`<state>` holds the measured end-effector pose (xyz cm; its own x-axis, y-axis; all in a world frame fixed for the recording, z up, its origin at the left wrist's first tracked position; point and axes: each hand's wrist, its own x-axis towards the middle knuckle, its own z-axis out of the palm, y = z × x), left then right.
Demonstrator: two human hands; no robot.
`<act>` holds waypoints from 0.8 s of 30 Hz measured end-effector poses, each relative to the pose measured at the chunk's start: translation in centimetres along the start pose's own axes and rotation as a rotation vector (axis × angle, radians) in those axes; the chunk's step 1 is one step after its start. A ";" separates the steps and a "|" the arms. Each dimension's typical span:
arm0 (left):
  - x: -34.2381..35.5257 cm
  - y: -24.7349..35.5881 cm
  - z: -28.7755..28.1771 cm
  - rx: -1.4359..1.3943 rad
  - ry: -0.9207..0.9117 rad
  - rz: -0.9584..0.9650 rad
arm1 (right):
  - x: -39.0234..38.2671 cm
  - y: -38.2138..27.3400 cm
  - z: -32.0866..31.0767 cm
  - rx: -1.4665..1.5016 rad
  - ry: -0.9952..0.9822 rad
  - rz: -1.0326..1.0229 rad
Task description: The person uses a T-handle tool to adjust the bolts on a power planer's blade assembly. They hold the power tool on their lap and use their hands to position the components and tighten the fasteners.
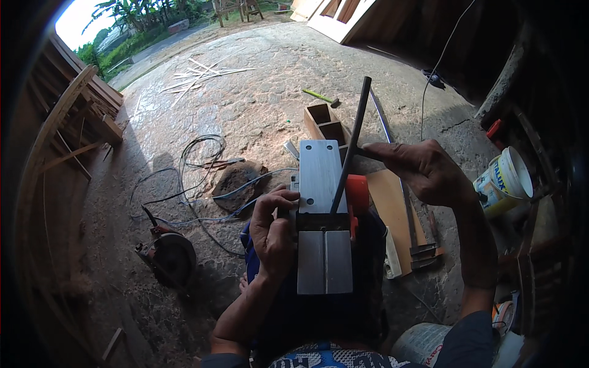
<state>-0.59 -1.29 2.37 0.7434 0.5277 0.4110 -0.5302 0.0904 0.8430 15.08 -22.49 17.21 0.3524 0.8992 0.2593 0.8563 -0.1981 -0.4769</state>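
Observation:
An electric planer lies upside down over my lap, its flat metal sole facing up and its orange body showing at the right side. My left hand is closed around the planer's left side, with the thumb and fingers near the cutter slot. A long dark rod leans up from that slot, its lower end in or against it. My right hand is closed, with the index finger stretched out to the rod; whether fingers wrap behind it is partly hidden.
A circular saw and looped cables lie on the floor at left, near a dark stone-like block. Beyond the planer are a wooden box and a hammer. Bar clamps, a board and a white bucket are at right.

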 end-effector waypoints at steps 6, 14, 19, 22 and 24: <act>0.0 -0.2 -0.1 -0.008 0.004 -0.004 | -0.1 0.0 0.3 0.012 -0.019 0.049; 0.0 0.5 0.3 -0.032 -0.004 0.005 | 0.8 -0.1 1.7 0.107 0.057 0.035; 0.1 1.0 0.9 0.004 0.044 -0.007 | 1.1 0.0 2.3 0.112 0.023 0.030; 0.1 1.0 0.9 -0.008 0.051 -0.012 | 1.3 0.0 2.4 0.083 -0.017 0.044; 0.1 0.9 0.8 -0.008 0.048 -0.005 | 1.4 -0.1 2.5 0.051 -0.030 0.027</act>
<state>-0.62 -1.87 3.42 0.7259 0.5667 0.3898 -0.5301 0.0999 0.8420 14.59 -20.26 15.54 0.3628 0.9054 0.2205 0.8262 -0.2031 -0.5255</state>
